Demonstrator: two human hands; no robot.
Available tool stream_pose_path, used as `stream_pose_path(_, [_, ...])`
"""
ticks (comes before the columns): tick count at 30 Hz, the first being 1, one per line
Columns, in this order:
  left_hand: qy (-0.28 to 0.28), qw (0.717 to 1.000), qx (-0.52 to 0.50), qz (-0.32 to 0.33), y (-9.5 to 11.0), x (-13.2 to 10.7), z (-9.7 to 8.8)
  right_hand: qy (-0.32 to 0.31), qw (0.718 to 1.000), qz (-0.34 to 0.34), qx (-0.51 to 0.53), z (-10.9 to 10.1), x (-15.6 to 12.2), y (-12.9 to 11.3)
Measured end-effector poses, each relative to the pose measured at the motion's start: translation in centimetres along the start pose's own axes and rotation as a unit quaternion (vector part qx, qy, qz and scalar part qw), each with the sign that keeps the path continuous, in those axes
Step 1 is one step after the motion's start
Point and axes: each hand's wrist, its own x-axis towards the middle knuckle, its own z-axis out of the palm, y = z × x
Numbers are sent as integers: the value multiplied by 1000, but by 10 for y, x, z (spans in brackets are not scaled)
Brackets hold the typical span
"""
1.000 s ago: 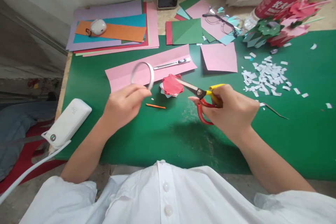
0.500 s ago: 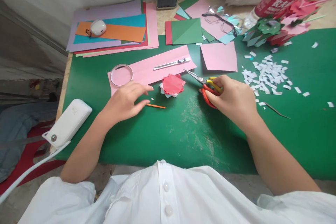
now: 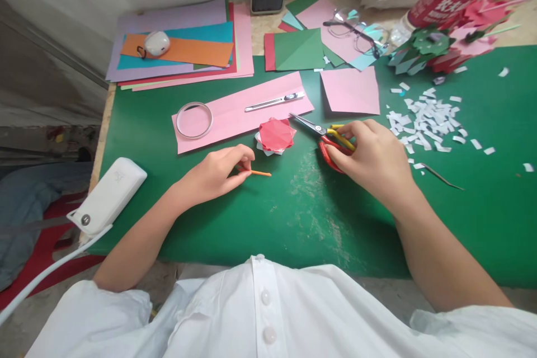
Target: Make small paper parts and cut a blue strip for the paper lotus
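Observation:
Between its thumb and fingers my left hand (image 3: 222, 172) pinches one end of a thin orange stick (image 3: 262, 173). My right hand (image 3: 371, 159) grips scissors (image 3: 321, 130) with red and yellow handles, the blades pointing left and slightly parted. Between the two hands lies a folded paper flower (image 3: 276, 135), red on top with white points below. Behind it, a utility knife (image 3: 274, 102) and a roll of clear tape (image 3: 194, 120) rest on a long pink paper strip (image 3: 235, 109).
White paper scraps (image 3: 432, 120) and a thin metal tool (image 3: 442, 176) lie right. Coloured paper sheets (image 3: 168, 75) are stacked back left; glasses (image 3: 352, 31), a bottle (image 3: 440, 0) and paper flowers (image 3: 432, 45) stand at back right. A power bank (image 3: 113, 196) sits at the left edge.
My left hand has moved right and down and closed on the orange stick, shifting it slightly right. The scissors have moved a little left in my right hand.

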Motion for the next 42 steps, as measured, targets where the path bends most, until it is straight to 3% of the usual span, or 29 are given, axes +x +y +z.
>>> stream_pose_path(4, [36, 991, -129, -14, 8, -3, 2, -9, 1000, -7, -16, -1, -2, 0])
stream_pose_path(6, [56, 982, -180, -21, 11, -4, 4, 35, 999, -30, -7, -1, -4, -3])
stream_pose_path(8, [75, 976, -202, -26, 14, -4, 7, 109, 988, -99, 46, -3, -9, -10])
stream_pose_path(11, [86, 976, -201, -16, 19, -5, 12, 153, 934, -256, 196, -5, -22, -27])
stream_pose_path(13, [90, 979, -184, 3, 22, -6, 15, 85, 899, -318, 289, -5, -31, -40])
stream_pose_path(16, [109, 985, -129, 35, 26, -5, 20, -10, 872, -311, 377, -3, -42, -54])
stream_pose_path(20, [153, 984, -54, 72, 28, -3, 23, -73, 861, -261, 431, 1, -46, -60])
stream_pose_path(23, [166, 982, -66, 67, 28, -4, 25, -48, 860, -252, 442, 2, -47, -61])
stream_pose_path(25, [159, 977, -137, 39, 29, -5, 27, -14, 857, -258, 446, 3, -49, -62])
stream_pose_path(27, [153, 955, -254, -6, 32, -6, 30, 8, 851, -262, 456, 4, -51, -64])
stream_pose_path(30, [154, 888, -427, -78, 36, -5, 35, 26, 841, -262, 473, 7, -54, -66])
stream_pose_path(35, [154, 790, -575, -150, 37, -4, 44, 13, 826, -257, 502, 11, -56, -69])
stream_pose_path(38, [151, 763, -611, -148, 35, -4, 48, -14, 817, -251, 520, 13, -57, -70])
stream_pose_path(42, [152, 757, -617, -152, 34, -4, 51, -15, 809, -259, 527, 15, -58, -73])
